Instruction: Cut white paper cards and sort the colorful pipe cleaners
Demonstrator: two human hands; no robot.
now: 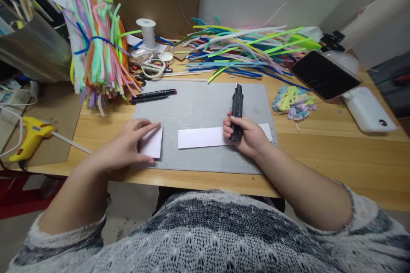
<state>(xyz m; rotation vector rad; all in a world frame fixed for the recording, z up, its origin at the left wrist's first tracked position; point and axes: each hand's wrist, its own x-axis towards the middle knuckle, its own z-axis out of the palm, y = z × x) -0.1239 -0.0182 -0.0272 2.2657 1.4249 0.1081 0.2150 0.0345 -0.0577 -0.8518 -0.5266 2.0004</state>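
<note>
Nearby, markers (156,94) left of cutter (237,106); pipe cleaners (235,49) beyond.

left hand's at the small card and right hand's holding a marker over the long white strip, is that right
Not a marker: the head view shows a cutter in the right hand, over the long white strip. The left hand is at the small card.

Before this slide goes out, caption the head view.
Right hand holds a black knife; left hand touches a small white card on a gray mat.
</note>
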